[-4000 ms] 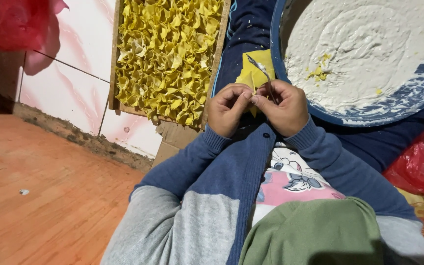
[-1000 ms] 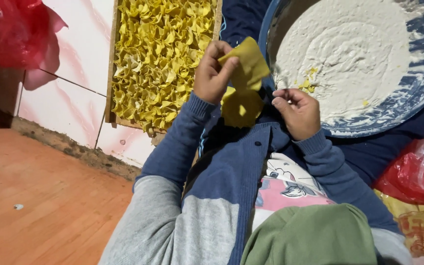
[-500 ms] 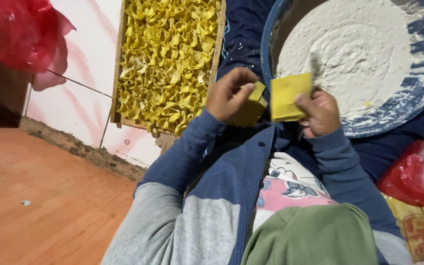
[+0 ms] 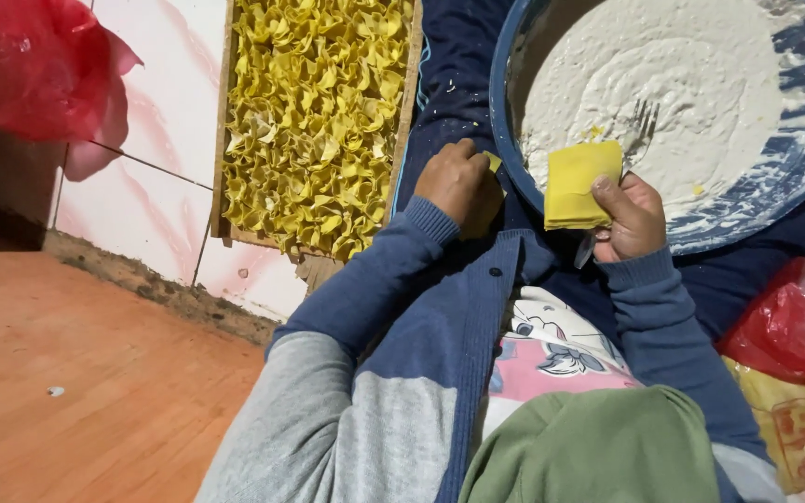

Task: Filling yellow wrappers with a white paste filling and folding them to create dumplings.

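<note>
Pinching a yellow wrapper (image 4: 578,183) at frame centre-right, the right hand (image 4: 628,218) holds it over the blue basin (image 4: 798,177) rim. The left hand (image 4: 459,183) is closed around a small yellow piece (image 4: 492,161) beside the wooden tray (image 4: 409,88).

Red plastic bag (image 4: 34,65) upper left; second red bag (image 4: 798,321) at right edge, above yellow red-printed package (image 4: 803,433).

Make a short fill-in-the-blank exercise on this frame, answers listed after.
1. The right hand holds a flat ____ wrapper.
2. The wooden tray is filled with folded yellow ____.
3. The big blue bowl holds a ____ paste.
4. The left hand is closed, its back facing ____.

Missing words: yellow; dumplings; white; up
</note>
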